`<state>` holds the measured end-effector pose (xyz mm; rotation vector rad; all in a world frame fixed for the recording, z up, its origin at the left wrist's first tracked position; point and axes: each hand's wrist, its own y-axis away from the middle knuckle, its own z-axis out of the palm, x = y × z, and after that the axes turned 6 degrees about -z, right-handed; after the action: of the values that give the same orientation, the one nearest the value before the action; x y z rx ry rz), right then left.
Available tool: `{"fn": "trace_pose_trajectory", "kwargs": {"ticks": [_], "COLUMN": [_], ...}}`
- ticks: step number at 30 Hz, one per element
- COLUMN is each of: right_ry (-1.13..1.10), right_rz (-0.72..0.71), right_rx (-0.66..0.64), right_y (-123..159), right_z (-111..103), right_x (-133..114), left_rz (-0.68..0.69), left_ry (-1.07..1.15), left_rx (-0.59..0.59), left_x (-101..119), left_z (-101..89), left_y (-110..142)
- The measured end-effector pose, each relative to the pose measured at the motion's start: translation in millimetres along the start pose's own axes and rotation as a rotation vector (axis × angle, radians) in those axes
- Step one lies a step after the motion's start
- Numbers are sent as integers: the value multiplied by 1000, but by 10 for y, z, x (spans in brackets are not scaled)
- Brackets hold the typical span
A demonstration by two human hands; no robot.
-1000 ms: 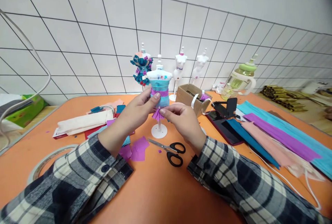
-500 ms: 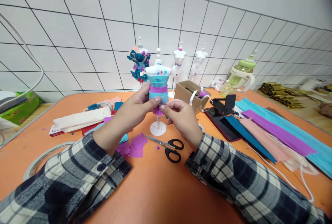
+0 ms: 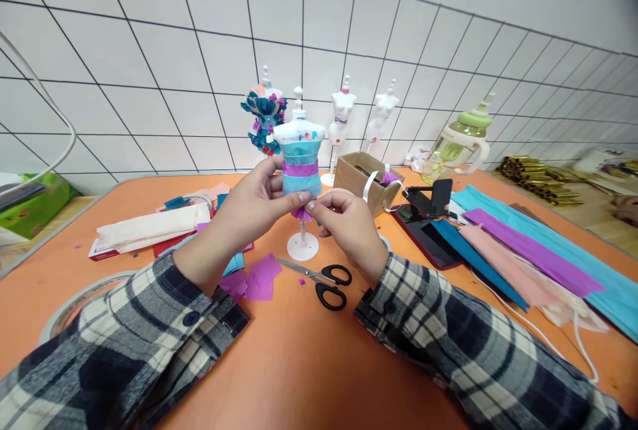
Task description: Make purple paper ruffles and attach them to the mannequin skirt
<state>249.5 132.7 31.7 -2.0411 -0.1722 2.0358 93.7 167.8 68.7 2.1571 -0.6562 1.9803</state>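
Observation:
A small white mannequin stands on a round base in front of me, wrapped in light blue paper with a purple band at its waist. My left hand is closed round the mannequin's left side, its thumb across the lower front. With thumb and forefinger my right hand pinches the gathered purple crepe paper at the lower edge. Both thumb tips nearly meet there. Black-handled scissors lie just below the base, beside purple paper squares.
Behind stand a mannequin in teal ruffles and two barer ones. A cardboard box, a phone, crepe paper strips and a bottle are on the right. A tape roll and a cream paper roll lie left.
The mannequin's upper body tips slightly to the left and shows a little lower purple band. My left thumb has shifted slightly down; both hands keep nearly the same hold.

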Motion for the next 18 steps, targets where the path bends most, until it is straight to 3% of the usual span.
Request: {"fn": "trace_pose_trajectory", "kwargs": {"ticks": [7,13,18], "right_ry": [57,250,318], "right_rz": [-2,-207,-269], "right_rx": [-42,-112,-153], "right_y": [-28,-112,-140], "right_z": [-39,-176,-274], "right_x": [12,11,-17], "left_rz": [15,7,14], "left_ry": [-14,-57,-69], "left_rx": [80,59,41], "left_x": [-76,-39,-48], "left_z": [-13,-41,-60], "left_y": [-9,-7,-21]}}
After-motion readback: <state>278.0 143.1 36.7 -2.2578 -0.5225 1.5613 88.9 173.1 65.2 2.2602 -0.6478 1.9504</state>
